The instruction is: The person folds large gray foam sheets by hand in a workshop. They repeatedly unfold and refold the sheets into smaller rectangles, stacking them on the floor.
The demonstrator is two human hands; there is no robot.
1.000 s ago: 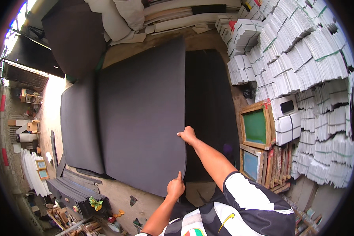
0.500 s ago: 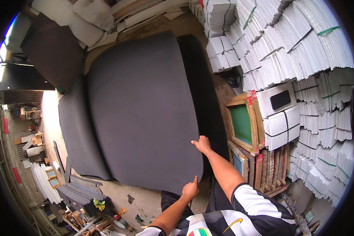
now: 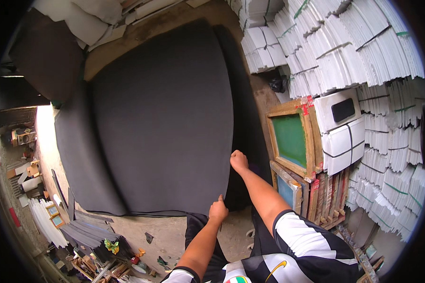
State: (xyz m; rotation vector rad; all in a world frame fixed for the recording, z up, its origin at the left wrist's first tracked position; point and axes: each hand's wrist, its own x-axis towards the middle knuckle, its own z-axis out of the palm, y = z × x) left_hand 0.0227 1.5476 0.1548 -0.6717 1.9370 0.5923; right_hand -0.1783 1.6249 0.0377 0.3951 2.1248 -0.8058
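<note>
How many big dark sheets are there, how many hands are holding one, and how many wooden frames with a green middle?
Big dark sheets: 2, a top sheet and an under sheet showing at its left
Hands on the top sheet's edge: 2, left hand and right hand
Green frame: 1
Total: 5

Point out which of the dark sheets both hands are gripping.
The front dark grey sheet: left hand and right hand pinch its right edge; the others lie behind it.

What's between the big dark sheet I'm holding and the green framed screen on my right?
In the head view, a second dark sheet lies behind the held dark sheet, then a strip of bare dirt floor runs before the green framed screen.
</note>
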